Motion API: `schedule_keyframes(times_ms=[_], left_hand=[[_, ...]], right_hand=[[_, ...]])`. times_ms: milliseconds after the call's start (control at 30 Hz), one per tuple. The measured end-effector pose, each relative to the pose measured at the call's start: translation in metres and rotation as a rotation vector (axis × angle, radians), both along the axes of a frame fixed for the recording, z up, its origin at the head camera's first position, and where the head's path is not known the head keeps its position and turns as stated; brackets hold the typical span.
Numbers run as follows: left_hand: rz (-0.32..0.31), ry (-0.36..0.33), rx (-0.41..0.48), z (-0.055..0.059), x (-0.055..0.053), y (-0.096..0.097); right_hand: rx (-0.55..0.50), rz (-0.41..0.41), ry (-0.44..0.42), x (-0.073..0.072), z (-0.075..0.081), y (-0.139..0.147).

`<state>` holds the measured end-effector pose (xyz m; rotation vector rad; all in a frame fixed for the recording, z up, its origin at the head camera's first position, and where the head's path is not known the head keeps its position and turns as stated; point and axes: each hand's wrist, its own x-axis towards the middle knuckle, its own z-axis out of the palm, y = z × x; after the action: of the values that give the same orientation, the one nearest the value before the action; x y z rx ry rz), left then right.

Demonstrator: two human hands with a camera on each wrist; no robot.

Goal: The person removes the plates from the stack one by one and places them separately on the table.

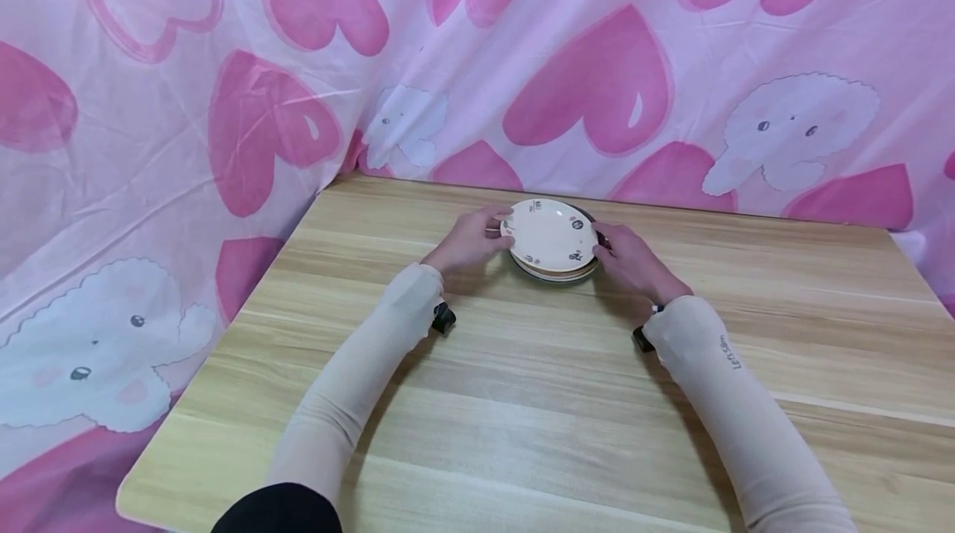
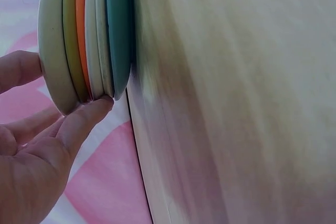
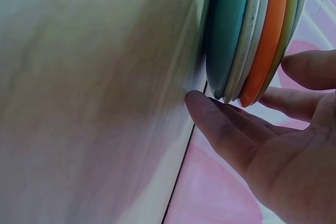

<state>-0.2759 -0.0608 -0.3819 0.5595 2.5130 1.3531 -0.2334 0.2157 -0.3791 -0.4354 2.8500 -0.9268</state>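
Observation:
A stack of small plates stands near the table's back edge. Its top plate (image 1: 545,235) is cream with small dark motifs round the rim. Below it come a yellow-green plate (image 2: 71,30), an orange plate (image 3: 270,40), pale plates and a teal plate (image 3: 228,30) at the bottom. The left hand (image 1: 475,236) touches the stack's left side, one fingertip at the top plate and another against the lower rims. On the opposite side is the right hand (image 1: 627,258), its digits extended round the rims. One right fingertip (image 3: 195,98) reaches down close to the tabletop.
The light wood-grain table (image 1: 507,417) extends in front of the stack and to both sides. Behind and left of it hangs a pink curtain (image 1: 448,60) with hearts and white cartoon animals. Small black devices (image 1: 443,319) are strapped at both wrists.

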Motion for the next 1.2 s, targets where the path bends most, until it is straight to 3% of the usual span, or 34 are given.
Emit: schedule_keyframes(times_ms=[167, 500, 1200], left_hand=[[-0.007, 0.031, -0.045, 0.0, -0.001, 0.0], [0.017, 0.038, -0.018, 0.002, -0.005, -0.005], [0.075, -0.054, 0.045, 0.01, -0.005, -0.022]], right_hand=[[-0.004, -0.002, 0.007, 0.001, 0.001, 0.001], [0.008, 0.018, 0.035, -0.001, 0.001, -0.001], [0.015, -0.004, -0.012, -0.002, 0.001, -0.003]])
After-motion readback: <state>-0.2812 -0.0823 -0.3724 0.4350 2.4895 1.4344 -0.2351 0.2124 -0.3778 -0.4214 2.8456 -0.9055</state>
